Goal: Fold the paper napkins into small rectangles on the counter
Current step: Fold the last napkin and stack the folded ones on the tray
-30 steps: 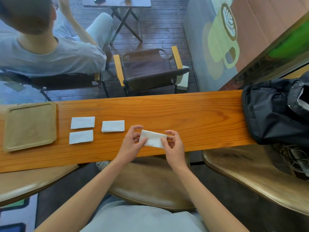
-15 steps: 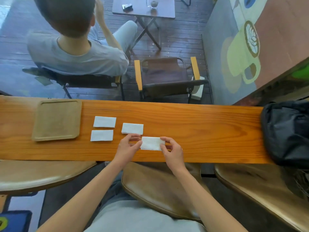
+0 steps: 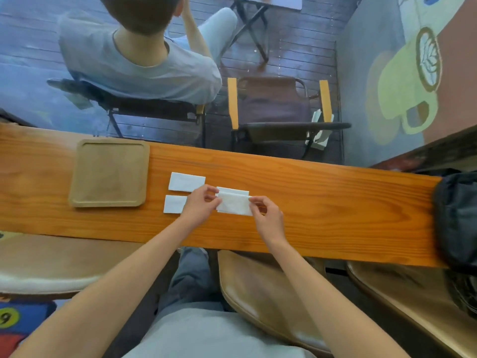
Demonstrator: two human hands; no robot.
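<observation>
Wooden counter (image 3: 322, 202): tray (image 3: 109, 174) left, black bag (image 3: 456, 215) at right edge. Left hand (image 3: 200, 204) and right hand (image 3: 267, 218) pinch folded napkin (image 3: 233, 204).

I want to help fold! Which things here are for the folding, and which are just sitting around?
For folding:
napkin being held, pinched by left hand and right hand
three folded napkins
counter

Just sitting around:
brown tray
black bag

Dark plank floor (image 3: 291, 52), two folding chairs (image 3: 278, 109), a mug mural on grey wall (image 3: 361, 81), daylight.
</observation>
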